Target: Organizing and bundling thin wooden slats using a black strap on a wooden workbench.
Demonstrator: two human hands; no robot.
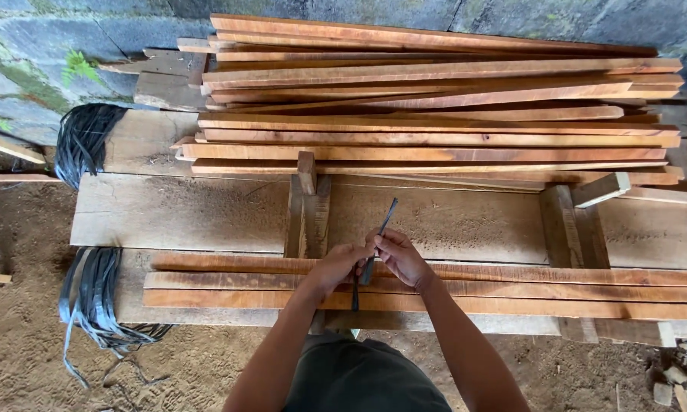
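Both hands, left hand and right hand, are closed on a black strap; bundling of the slats seems begun, and tightening is called for next.

Both forearms are bare from the elbow down to the left hand and right hand. Dark clothing, perhaps greenish-black shorts or a shirt, covers the body below.
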